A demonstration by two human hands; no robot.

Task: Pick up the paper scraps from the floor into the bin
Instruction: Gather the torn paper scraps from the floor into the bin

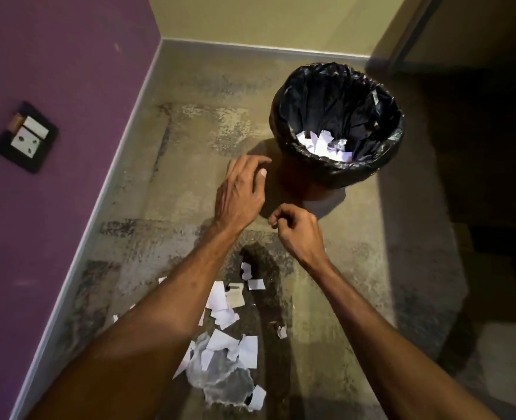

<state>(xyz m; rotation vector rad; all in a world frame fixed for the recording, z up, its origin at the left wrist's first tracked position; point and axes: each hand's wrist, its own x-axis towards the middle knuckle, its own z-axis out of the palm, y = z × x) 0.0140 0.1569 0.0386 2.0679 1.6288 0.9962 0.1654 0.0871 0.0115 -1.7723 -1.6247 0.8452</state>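
1. We find one view only, from a head-worn camera, so no part of the scene is shared with a second view.
2. It looks steeply down and forward at the floor (190, 165) in a room corner, where a purple wall (53, 71) on the left meets a yellow wall (265, 19) ahead.
3. Both forearms enter from the bottom edge; the left hand (240, 192) and right hand (296, 228) sit near frame centre, close to the lens.
4. The bin (338, 128) stands beyond them, upper right, seen from above into its mouth.
5. Straight wall edges bow, consistent with a wide-angle lens.
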